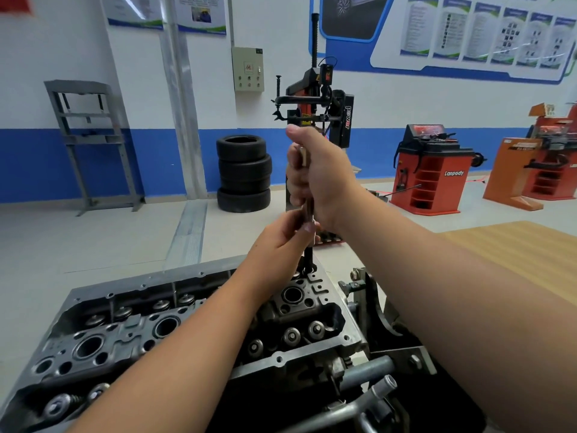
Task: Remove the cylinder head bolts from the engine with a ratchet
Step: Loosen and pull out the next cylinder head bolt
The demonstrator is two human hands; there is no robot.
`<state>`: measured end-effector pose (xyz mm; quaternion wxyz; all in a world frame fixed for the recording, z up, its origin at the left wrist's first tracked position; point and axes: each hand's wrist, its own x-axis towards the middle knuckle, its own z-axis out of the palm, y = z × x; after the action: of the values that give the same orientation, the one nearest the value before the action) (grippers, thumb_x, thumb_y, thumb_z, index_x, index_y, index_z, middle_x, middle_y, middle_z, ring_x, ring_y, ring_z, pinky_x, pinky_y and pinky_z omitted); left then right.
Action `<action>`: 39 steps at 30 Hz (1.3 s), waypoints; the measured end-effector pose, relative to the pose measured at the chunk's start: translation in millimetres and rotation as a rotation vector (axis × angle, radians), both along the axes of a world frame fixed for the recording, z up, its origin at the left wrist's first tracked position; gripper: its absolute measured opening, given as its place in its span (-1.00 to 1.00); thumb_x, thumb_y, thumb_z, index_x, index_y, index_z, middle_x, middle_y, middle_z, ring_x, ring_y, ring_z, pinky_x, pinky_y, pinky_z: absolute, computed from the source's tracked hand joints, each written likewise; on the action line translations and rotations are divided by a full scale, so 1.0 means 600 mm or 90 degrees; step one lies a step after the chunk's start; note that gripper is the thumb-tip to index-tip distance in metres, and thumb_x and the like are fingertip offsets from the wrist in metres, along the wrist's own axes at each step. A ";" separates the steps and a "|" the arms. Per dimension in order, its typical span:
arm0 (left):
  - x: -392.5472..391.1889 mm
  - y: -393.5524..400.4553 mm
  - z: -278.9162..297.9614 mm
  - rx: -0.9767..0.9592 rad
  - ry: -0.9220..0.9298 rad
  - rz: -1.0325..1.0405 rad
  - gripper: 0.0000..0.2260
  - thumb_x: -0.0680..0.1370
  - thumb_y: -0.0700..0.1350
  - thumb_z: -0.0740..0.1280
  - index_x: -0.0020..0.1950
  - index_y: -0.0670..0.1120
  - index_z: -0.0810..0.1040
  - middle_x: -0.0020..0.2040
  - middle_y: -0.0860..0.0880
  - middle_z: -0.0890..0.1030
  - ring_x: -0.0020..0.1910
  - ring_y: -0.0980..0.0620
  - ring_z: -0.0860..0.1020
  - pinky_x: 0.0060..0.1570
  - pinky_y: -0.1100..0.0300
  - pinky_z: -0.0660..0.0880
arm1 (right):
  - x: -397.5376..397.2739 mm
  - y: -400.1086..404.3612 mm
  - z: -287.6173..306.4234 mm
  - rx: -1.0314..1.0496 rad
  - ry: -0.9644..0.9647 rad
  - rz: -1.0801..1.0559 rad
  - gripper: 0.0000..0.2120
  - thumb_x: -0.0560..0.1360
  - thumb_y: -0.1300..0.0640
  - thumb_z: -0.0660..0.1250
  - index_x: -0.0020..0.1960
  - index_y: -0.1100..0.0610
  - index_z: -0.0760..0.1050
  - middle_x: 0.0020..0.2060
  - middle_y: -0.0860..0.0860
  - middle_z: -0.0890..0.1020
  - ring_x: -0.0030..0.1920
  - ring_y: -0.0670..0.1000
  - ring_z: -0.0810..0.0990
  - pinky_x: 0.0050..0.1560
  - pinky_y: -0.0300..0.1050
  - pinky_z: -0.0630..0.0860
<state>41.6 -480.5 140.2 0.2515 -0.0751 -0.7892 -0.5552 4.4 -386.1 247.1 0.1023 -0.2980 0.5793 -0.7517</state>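
Note:
The grey cylinder head [131,335] lies in front of me with valve springs and open bores showing. A long tool stands upright over its far end, its dark shaft [308,256] running down into a hole at the head's far edge. My right hand [315,173] grips the upper part of the tool in a fist, thumb on top. Just below it, my left hand [281,242] pinches the shaft between fingers and thumb. Most of the tool is hidden inside my hands, and I cannot make out a bolt.
The head sits on a metal engine stand [368,310] with tubes at the lower right. A wooden table [512,245] is to the right. Beyond stand stacked tyres [243,173], a tyre changer [315,98], red wheel balancers [431,170] and a grey press frame [90,135].

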 end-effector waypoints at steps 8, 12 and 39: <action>-0.007 0.002 0.010 -0.027 0.024 0.057 -0.97 0.62 -0.03 0.40 0.02 0.10 0.58 -0.19 0.24 0.66 -0.27 0.29 0.56 -0.26 0.42 0.43 | 0.013 -0.004 -0.006 -0.007 0.030 -0.187 -0.74 0.58 0.01 0.29 -0.25 0.08 0.44 -0.44 -0.04 0.44 -0.40 -0.02 0.37 -0.31 -0.10 0.34; -0.009 0.005 0.008 -0.012 0.027 0.076 -0.88 0.54 -0.11 0.47 0.00 -0.01 0.56 -0.26 0.19 0.64 -0.34 0.26 0.52 -0.34 0.39 0.44 | 0.022 -0.017 -0.011 -0.064 0.040 -0.217 -0.70 0.57 0.03 0.21 -0.33 0.06 0.45 -0.51 -0.07 0.40 -0.44 -0.05 0.35 -0.31 -0.08 0.32; -0.009 -0.006 0.003 -0.060 0.010 0.051 -0.94 0.64 0.07 0.38 0.03 0.13 0.56 -0.10 0.12 0.70 -0.07 0.10 0.68 0.04 0.01 0.61 | 0.014 0.011 -0.003 0.033 0.148 -0.186 -0.68 0.63 -0.16 0.23 -0.03 0.11 0.43 -0.48 -0.03 0.50 -0.49 -0.05 0.45 -0.44 -0.17 0.45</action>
<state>36.2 -484.3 142.1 0.2762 -0.0596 -0.8147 -0.5064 13.1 -379.6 245.5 -0.0681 -0.2931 0.6435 -0.7038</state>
